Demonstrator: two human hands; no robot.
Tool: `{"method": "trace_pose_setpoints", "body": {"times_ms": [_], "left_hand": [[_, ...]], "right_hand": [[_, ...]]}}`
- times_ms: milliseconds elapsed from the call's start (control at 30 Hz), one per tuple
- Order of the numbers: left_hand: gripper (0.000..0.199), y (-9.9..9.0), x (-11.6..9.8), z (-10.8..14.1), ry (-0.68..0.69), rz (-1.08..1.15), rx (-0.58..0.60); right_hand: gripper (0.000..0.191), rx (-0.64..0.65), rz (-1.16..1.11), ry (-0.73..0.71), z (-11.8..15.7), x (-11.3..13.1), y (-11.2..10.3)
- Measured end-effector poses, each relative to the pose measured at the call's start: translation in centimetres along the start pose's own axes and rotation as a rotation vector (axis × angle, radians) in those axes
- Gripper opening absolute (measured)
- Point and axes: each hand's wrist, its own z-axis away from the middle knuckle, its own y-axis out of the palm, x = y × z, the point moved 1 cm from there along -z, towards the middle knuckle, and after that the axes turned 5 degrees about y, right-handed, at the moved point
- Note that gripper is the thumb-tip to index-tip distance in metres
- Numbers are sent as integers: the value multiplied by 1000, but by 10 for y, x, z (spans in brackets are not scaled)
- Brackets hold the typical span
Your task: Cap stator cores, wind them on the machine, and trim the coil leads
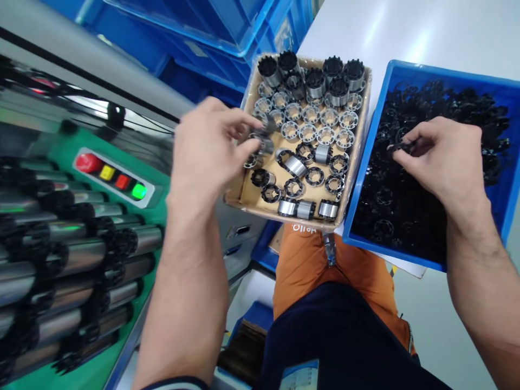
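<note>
My left hand reaches over the left side of a shallow cardboard box. Its thumb and fingers close on a silver metal ring core, which is slightly blurred. Inside the box, rows of metal ring cores stand on end, with black-capped cores on top at the far end. Nearer me, loose cores with black end rings lie on their sides or upright. My right hand is over a blue bin of black plastic rings, pinching one black plastic ring between thumb and fingers.
On the left, a green machine carries rows of metal cylinders and a button panel. Blue crates are stacked behind the box. The white table extends behind box and bin. My orange trousers show below.
</note>
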Motion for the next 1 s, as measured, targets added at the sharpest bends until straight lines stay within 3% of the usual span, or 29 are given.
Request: {"method": "trace_pose_setpoints", "body": {"times_ms": [133,267,333,400,500,567,800,1000], "left_hand": [[55,-3,-42,15,-81,482,-120],[39,14,-91,30,-369,887,-42],[34,23,-112,39,-436,1003,41],[36,33,-125,47,-433,1053,99],[45,48,-134,58,-409,1109,122],[43,57,-136,63,-411,1180,125],[38,78,-151,74,-414,1220,128],[35,90,-148,87,-416,1268,122]], "right_hand": [[11,4,-312,14,2,2,-3],[28,46,-545,-18,3,-1,2],[30,24,-516,-32,3,-3,1],[31,20,-348,-41,2,-4,-3],[32,88,-94,-36,1,-6,-9],[32,122,-105,-24,2,-5,-9],[48,190,-735,-84,19,23,2],[26,279,-1025,-121,33,43,5]]}}
